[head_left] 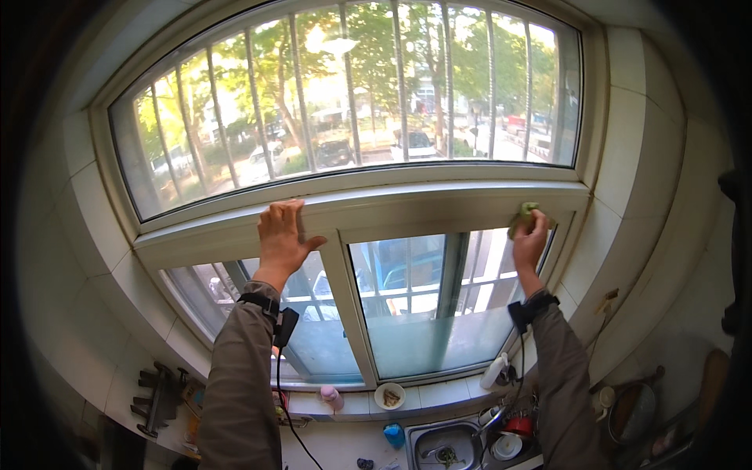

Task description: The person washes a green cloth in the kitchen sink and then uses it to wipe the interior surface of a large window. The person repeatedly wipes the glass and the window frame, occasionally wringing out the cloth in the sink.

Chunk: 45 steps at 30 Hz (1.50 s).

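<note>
Raised to the left, my left hand (283,238) rests on the ledge of the white window frame (405,212), fingers over the crossbar and thumb spread, holding nothing. At the right end of that crossbar my right hand (530,238) grips a green cloth (523,218), pressed near the upper right corner of the lower sash. Part of the cloth is hidden by my fingers and slightly blurred. Below the crossbar are sliding glass panes (405,335), frosted along their lower part. Above it spans a wide fixed pane (364,111) with metal bars outside.
On the tiled sill stand a pink bottle (332,398), a white bowl (390,397) with something brown inside, and a white spray bottle (495,371). A steel sink (416,437) lies below, beside a blue packet (394,435). Black cables hang from both wrist straps. A pan (633,413) hangs right.
</note>
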{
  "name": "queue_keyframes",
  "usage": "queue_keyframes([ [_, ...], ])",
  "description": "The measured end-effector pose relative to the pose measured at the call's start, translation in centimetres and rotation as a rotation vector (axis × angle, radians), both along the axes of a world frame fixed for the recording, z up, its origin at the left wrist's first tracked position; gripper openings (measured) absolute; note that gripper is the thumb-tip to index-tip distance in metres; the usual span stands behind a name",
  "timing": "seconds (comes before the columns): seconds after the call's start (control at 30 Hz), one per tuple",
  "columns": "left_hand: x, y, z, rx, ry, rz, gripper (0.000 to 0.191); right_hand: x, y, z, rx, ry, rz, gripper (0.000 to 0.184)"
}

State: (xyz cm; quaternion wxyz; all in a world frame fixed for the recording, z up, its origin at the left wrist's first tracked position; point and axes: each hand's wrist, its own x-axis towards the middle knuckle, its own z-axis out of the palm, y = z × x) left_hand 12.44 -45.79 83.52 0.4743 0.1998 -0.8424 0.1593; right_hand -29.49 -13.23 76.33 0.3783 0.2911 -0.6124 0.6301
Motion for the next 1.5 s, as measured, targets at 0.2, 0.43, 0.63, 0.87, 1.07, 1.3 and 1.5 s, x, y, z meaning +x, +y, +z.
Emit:
queue_keyframes([
  [0.2,0.0,0.3,0.1,0.036,-0.012,0.032,0.09,17.9,-15.7,4.8,0.105,0.482,0.362,0.023],
  [0.43,-0.2,-0.1,0.2,-0.054,-0.059,0.064,0.088,26.6,-19.9,4.9,0.356,0.52,0.479,0.032],
  [0.63,0.0,-0.2,0.1,-0.044,-0.029,0.014,0.09,12.9,-11.2,3.9,0.508,0.594,0.165,0.014],
  [0.87,-0.1,-0.5,-0.2,-0.002,-0.031,0.024,0.091,-9.1,6.6,4.2,0.348,0.151,-0.193,0.039],
  [1.07,-0.2,-0.3,0.1,-0.042,-0.022,0.021,0.091,-16.6,12.2,2.6,0.277,-0.063,-0.347,0.045],
  [1.3,0.0,0.0,-0.2,0.023,-0.001,-0.012,0.089,-15.0,10.4,-5.1,0.428,-0.165,-0.474,0.043],
  [1.5,-0.1,-0.3,-0.1,0.012,0.008,0.014,0.089,-14.1,10.4,-6.6,0.132,-0.256,-0.326,0.029],
])
